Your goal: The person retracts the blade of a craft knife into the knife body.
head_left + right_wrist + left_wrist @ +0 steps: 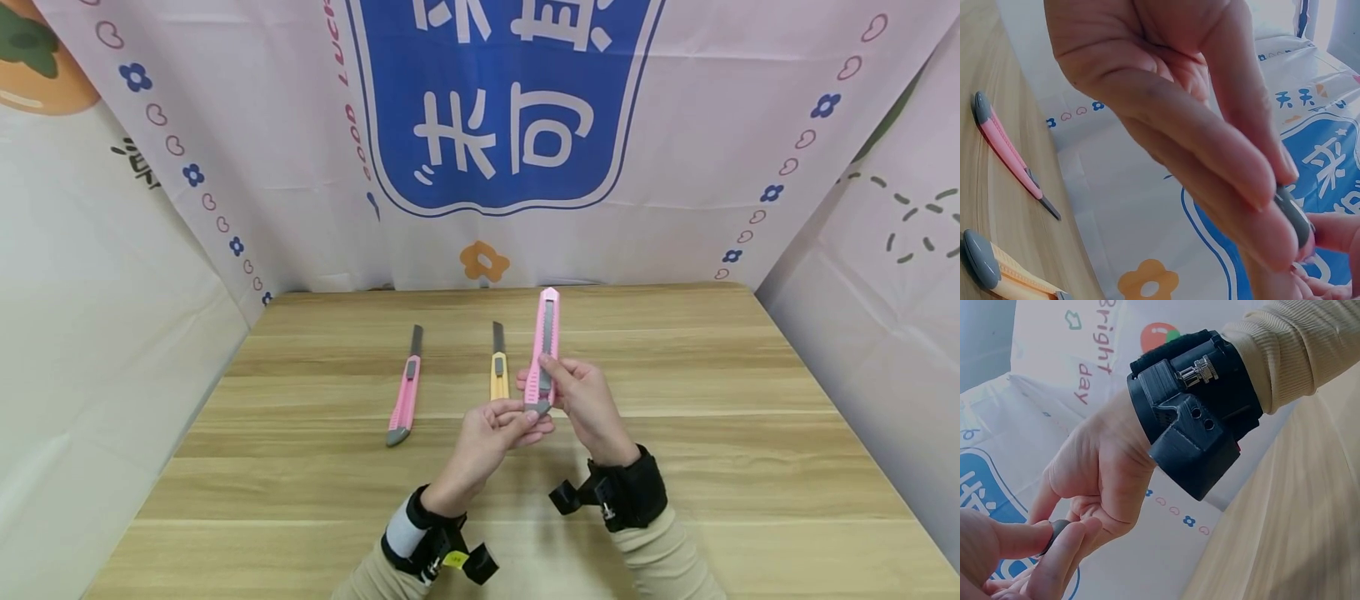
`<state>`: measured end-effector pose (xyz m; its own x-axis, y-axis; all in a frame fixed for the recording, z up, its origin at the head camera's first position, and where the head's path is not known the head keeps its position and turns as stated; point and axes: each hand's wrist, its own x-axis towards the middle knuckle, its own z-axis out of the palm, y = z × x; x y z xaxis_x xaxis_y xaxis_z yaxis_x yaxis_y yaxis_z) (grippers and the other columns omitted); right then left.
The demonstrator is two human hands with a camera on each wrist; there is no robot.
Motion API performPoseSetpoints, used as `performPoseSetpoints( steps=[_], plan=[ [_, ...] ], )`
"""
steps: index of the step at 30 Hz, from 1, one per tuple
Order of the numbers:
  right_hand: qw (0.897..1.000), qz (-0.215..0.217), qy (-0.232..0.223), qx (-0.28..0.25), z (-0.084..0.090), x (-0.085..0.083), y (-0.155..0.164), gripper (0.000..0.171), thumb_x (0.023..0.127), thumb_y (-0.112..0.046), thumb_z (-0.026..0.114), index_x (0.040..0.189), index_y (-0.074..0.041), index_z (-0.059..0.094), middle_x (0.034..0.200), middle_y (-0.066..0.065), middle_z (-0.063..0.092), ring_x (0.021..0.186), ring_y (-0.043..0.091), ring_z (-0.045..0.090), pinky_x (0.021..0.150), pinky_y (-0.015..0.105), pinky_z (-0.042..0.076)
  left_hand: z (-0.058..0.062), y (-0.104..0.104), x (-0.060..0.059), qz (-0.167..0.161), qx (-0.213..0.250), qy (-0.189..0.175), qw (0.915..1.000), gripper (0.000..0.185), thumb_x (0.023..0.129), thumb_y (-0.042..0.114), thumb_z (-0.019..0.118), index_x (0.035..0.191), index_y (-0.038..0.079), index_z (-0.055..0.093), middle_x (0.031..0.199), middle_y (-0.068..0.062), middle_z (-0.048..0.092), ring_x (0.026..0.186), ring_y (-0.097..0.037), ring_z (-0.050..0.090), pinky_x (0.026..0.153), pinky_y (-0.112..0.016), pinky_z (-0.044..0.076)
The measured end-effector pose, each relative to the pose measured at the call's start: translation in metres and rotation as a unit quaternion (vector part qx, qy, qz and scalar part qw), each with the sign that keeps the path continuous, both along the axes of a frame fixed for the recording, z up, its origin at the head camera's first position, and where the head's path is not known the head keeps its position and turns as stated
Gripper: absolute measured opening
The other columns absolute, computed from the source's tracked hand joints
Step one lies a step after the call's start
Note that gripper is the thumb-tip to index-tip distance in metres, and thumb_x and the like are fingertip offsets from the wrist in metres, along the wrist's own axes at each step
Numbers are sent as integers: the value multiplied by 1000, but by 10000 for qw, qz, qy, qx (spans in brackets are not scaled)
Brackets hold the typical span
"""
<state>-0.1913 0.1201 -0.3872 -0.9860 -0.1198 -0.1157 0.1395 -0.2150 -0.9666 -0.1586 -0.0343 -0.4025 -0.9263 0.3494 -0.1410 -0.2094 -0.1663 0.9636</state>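
- Gripping the grey end cap of a pink plastic utility knife (543, 350), the left hand (491, 437) pinches it between thumb and forefinger; the left wrist view shows the grey cap between those fingertips.
- The right hand (588, 400) holds the same knife by its body, fingers curled around the lower half, thumb resting on the grey slider.
- The held knife stands nearly upright above the wooden table (712, 467), its tip pointing away from the person, blade not visibly extended.
- Both wrists carry black strapped camera mounts (622, 496) over beige ribbed sleeves.
- Just beyond the hands, a yellow plastic utility knife (498, 367) lies flat on the table, its dark blade extended and pointing away.
- To its left, well apart, a second pink utility knife with grey end cap (405, 392) lies flat, blade likewise extended.
- Farthest back hangs a pale printed cloth backdrop (675, 167) with a blue panel bearing white characters.
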Motion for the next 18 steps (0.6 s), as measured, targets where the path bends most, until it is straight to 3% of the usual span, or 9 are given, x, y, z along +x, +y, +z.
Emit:
performPoseSetpoints(
  steps=[6,13,18],
  plan=[
    [9999,-144,32,0,0,0,-3,41,100,-22,52,120,14,56,74,-9,76,76,6,74,71,19,60,1,0,1,46,-16,-7,10000,32,94,1,56,123,-12,53,112,-31,67,83,-6,73,83,-23,61],
    [9990,-186,380,-134,-1,2,-3,41,98,-13,54,119,23,51,72,-7,76,72,7,74,68,19,61,1,0,1,-102,3,33,9999,32,95,3,56,121,-14,54,112,-31,67,83,-6,73,83,-24,61],
    [9990,-174,391,-105,0,3,-2,40,98,-9,53,121,23,49,71,-8,76,73,7,74,69,20,62,1,0,1,-121,0,39,9999,32,95,5,56,121,-14,54,111,-31,67,82,-5,73,82,-23,61]
  ],
)
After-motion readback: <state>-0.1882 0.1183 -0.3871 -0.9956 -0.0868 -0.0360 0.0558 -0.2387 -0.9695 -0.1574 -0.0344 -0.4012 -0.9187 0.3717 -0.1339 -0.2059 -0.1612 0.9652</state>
